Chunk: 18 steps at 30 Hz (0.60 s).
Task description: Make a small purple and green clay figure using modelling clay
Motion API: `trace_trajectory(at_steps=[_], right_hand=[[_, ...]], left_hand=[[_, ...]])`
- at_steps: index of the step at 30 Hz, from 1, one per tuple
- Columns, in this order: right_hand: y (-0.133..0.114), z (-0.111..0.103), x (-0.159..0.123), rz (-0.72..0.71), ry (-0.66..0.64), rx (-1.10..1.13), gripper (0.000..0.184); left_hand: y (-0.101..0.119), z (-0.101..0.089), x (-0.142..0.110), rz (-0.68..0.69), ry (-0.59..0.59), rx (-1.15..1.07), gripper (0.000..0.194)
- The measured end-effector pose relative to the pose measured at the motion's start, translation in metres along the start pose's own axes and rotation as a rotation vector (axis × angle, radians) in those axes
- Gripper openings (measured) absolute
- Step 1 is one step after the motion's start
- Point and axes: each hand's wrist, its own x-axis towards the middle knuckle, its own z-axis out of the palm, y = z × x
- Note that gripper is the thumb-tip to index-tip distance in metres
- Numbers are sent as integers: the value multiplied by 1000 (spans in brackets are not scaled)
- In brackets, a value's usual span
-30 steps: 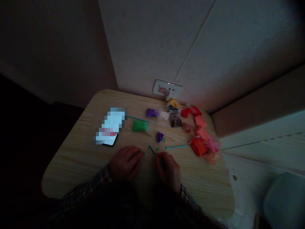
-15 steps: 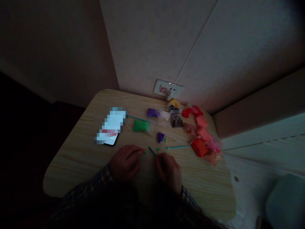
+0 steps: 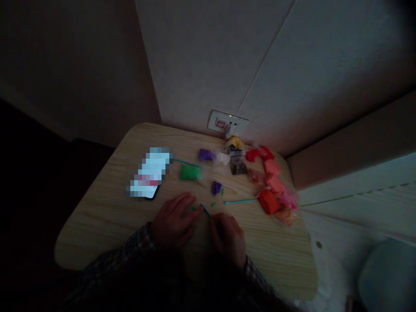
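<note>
The scene is dim. My right hand (image 3: 226,237) is closed round a thin teal modelling tool (image 3: 205,210) whose tip points up and left. My left hand (image 3: 173,220) lies beside it, fingers pinched on a small green bit of clay (image 3: 194,208) on the wooden table (image 3: 107,203), right at the tool's tip. Just beyond lie tiny green clay pieces (image 3: 213,203) and a small purple clay shape (image 3: 216,187).
A phone (image 3: 147,177) lies at the left. A green clay bag (image 3: 190,172), a purple bag (image 3: 206,154), brown, yellow, red and pink bags (image 3: 272,186) crowd the back right. Two more teal sticks (image 3: 239,201) lie nearby. A wall socket (image 3: 227,123) sits behind.
My left hand's fingers have moved right toward the tool's tip. The right hand has dropped slightly nearer to me. The view shifted a little.
</note>
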Motion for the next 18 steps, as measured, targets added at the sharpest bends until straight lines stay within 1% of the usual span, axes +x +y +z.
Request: trace_trajectory(at_steps=[6,10,15,18], right_hand=[[0,1,-2,53,25,39,18],[1,2,-1,42,24,73,17],[0,2,0,12,29,39,19],[-1,1,0,7,19,44,18]], left_hand=[[1,-1,0,-3,-6,26,35],[1,-2,0,2,-4,36,34],[-3,0,-3,49,66,-30,33],[-5,-1,-6,-2,83,-58,31]])
